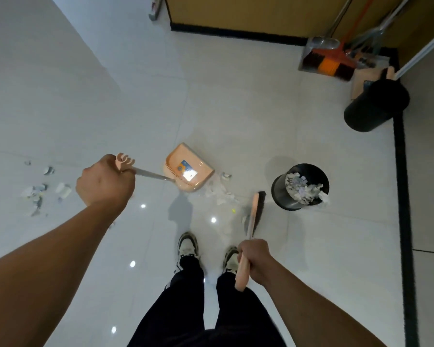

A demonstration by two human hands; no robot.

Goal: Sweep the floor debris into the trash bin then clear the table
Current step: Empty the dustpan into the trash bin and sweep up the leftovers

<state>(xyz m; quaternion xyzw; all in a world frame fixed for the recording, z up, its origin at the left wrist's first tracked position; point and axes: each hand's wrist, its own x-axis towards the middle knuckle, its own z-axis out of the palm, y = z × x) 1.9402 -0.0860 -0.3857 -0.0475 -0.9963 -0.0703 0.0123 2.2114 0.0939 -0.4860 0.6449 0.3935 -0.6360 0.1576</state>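
My left hand (105,182) grips the handle top of a peach dustpan (188,169), whose pan rests on the white tile floor ahead of my feet. My right hand (254,260) holds the peach handle of a broom (254,212); its dark bristles sit on the floor just right of the pan. Crumpled paper scraps (219,194) lie between the pan's mouth and the broom head. A second scatter of paper scraps (39,191) lies on the floor to the far left. A small black trash bin (281,189), partly filled with paper, stands to the right of the broom.
A taller black bin (376,106) stands at the back right. Behind it, an orange broom (326,62), a grey dustpan and several poles lean by a yellow wall. A black floor strip (402,196) runs along the right. My two shoes (188,246) are below the debris.
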